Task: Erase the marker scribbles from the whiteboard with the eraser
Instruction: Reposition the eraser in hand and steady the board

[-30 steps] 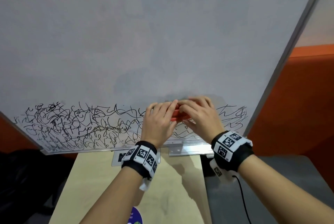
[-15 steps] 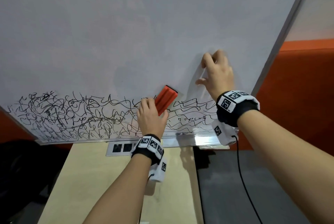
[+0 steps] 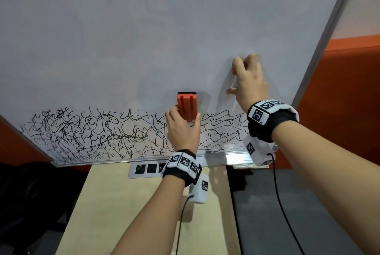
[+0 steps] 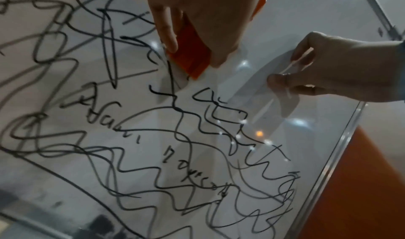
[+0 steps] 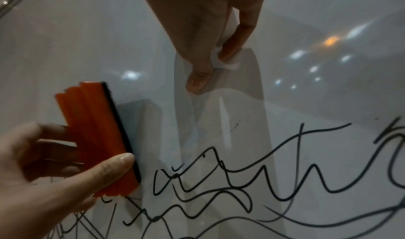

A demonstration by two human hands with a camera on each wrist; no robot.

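My left hand (image 3: 183, 129) grips the lower end of an orange eraser (image 3: 187, 106) with a black felt face, which stands upright against the whiteboard (image 3: 144, 28) at the top edge of the black scribbles (image 3: 92, 133). The eraser (image 5: 94, 130) shows its felt toward the board, thumb on its side. My right hand (image 3: 248, 82) is up and to the right, thumb and fingers pinching a clear plastic film (image 5: 230, 112) that hangs down in front of the board. The film (image 4: 263, 93) is also visible from the left wrist. Scribbles fill the board's bottom band.
A metal tray ledge (image 3: 236, 159) runs along the board's bottom right. Below are a pale wooden table (image 3: 113, 203) with a socket panel (image 3: 146, 169) and a dark grey surface (image 3: 267, 213). An orange wall (image 3: 339, 90) lies beyond the board's right frame.
Both hands were together on the eraser; my right hand has since pulled away up and right with the clear film. The left hand alone now holds the eraser, turned upright.
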